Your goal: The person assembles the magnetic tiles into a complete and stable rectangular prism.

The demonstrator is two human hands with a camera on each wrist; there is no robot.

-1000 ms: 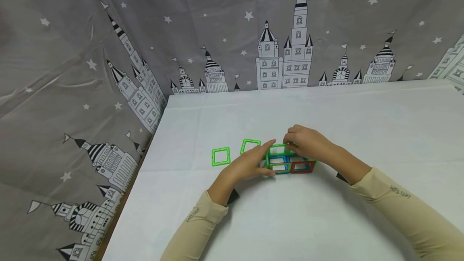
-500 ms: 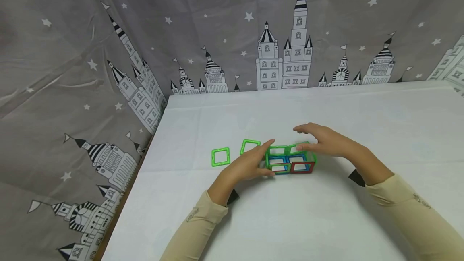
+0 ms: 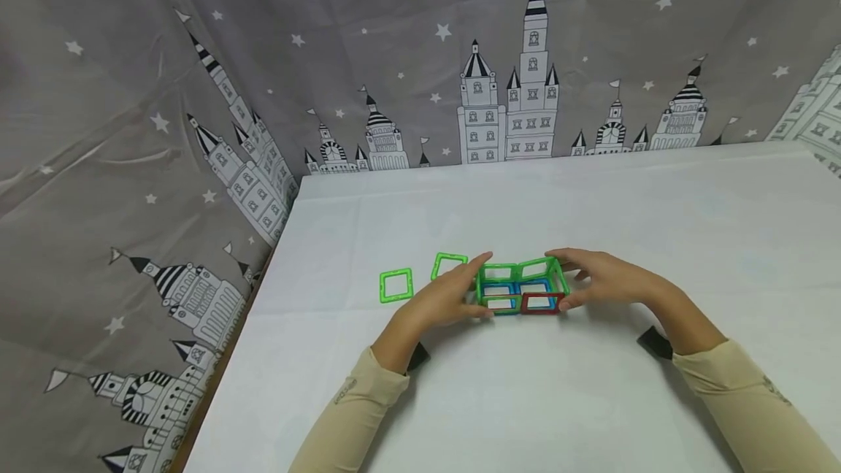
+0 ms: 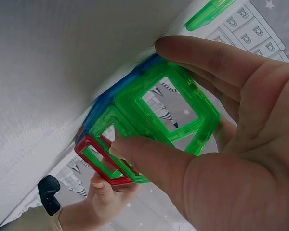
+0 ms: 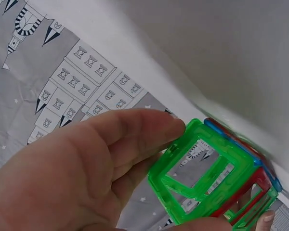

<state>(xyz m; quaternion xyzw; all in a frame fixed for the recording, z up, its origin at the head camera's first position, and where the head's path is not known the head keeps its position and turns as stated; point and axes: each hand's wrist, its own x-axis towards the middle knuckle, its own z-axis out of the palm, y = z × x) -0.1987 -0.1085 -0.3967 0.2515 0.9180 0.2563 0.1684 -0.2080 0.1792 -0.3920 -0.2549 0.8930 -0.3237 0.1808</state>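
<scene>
An open-topped box of magnetic tiles stands on the white table, with green tiles (image 3: 501, 266) as most of its walls, a red tile (image 3: 523, 304) at front right and blue tiles (image 4: 111, 91) as its floor. My left hand (image 3: 445, 298) grips the left end, thumb on the front wall and fingers at the back. Around the right end, my right hand (image 3: 614, 279) has its thumb at the front corner and fingers at the back corner. In the right wrist view, fingertips meet the edge of the green end tile (image 5: 219, 144). The back right wall leans a little.
Two loose green tiles lie flat left of the box: one tile (image 3: 383, 287) farther out, another tile (image 3: 452, 255) just behind my left hand. A grey curtain (image 3: 381, 35) printed with castles hangs behind the table (image 3: 368, 217) and along its left side.
My right hand has let go of the back wall top, lifted away with fingers spread, then come down around the box's right end. The left hand stays at the left end.
</scene>
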